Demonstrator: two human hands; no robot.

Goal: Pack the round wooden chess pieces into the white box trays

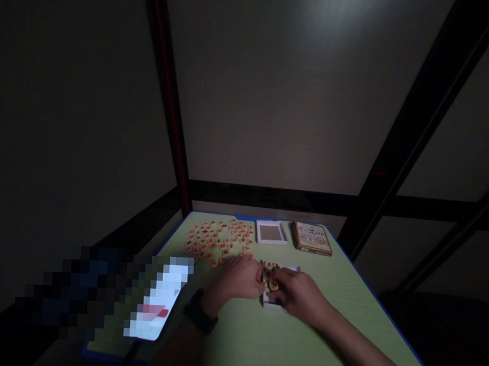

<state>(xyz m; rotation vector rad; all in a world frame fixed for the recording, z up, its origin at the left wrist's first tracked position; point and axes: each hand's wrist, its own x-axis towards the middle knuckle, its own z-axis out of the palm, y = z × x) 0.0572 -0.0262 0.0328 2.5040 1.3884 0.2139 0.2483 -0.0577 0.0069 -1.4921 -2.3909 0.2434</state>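
A small white open box (274, 304) holds several round Chinese chess pieces with characters on them. My left hand (241, 277), a dark watch on its wrist, is closed at the box's left wall; its fingertips are partly hidden. Over the box, my right hand (304, 296) pinches one chess piece (273, 285) between thumb and fingers. Many more loose chess pieces (212, 237) lie spread on the green table, beyond and to the left of my left hand.
A second shallow white tray (271, 242) sits at the table's far side. Right of it lies a printed game box (312, 238). A lit phone-like screen (160, 299) is at the left. The green table (252, 342) has a blue edge, with dark walls and beams behind it.
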